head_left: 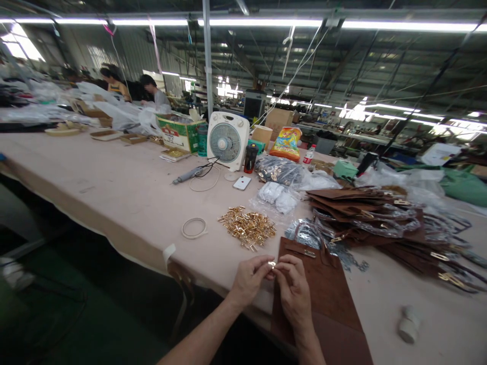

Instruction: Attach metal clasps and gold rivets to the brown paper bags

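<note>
While the table bears the brown panel and, presumably for easy reach, a nearby pile of gold fittings, the left hand and right hand pinch, seemingly for steadiness, a small shiny fitting near the panel's left edge.

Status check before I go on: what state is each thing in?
Left hand: fingertips pinching the gold piece
Right hand: fingertips on the same piece
Gold piece: held up between both hands
Brown panel: laid out flat
Gold fittings: loose, piled
Brown pieces: stacked unevenly
Pale ring: lying flat
Phone: face down
Grey tool: lying down
Fan: upright; running or not, cannot tell
</note>
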Demonstrator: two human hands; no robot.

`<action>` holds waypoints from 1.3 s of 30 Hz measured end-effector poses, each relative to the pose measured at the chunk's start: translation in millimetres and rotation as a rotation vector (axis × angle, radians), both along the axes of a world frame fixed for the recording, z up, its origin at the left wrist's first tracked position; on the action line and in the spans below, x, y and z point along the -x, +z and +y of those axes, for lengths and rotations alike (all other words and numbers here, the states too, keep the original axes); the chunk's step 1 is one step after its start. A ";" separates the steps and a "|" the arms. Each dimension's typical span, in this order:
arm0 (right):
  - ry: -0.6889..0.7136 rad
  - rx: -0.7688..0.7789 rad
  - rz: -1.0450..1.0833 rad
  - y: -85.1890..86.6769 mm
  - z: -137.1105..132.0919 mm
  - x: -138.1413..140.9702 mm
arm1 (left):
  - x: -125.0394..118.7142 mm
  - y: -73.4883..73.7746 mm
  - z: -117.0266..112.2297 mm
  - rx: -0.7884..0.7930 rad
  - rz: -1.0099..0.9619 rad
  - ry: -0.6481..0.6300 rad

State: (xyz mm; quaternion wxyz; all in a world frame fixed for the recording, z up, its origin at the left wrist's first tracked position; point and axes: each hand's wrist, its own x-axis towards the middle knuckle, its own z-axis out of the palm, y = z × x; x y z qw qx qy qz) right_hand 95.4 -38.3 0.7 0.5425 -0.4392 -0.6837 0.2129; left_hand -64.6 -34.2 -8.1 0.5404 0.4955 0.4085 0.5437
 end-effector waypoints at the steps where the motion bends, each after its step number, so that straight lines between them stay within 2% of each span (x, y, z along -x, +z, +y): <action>1: 0.007 -0.006 -0.006 -0.9 0.3 0.0 | 0.5 0.7 0.6 -0.002 0.000 0.001; 10: 0.068 0.124 0.173 -1.5 6.3 -3.4 | -0.6 4.0 -6.4 -0.088 0.005 0.036; 15: 0.060 0.110 0.155 0.6 3.8 -1.5 | -1.2 4.8 -9.4 -0.144 0.039 0.051; 22: 0.039 0.146 0.117 4.1 0.5 -3.0 | -5.8 6.2 -17.2 -0.319 0.226 0.080; 25: 0.085 0.237 0.211 0.5 1.9 -5.7 | -6.1 5.1 -16.9 -0.350 0.259 0.093; 29: 0.211 0.491 0.554 -7.1 5.0 -7.1 | -4.5 8.3 -13.1 -0.438 0.242 0.089; 31: 0.287 0.579 0.613 -7.2 5.4 -7.3 | -4.4 10.3 -10.9 -0.505 0.251 0.092; 35: 0.386 0.558 0.481 2.6 2.0 -6.9 | -4.9 7.8 -7.3 -0.586 0.305 0.104; 39: 0.373 0.546 0.618 10.8 0.6 -7.5 | -3.7 -5.1 0.2 -0.586 0.399 0.136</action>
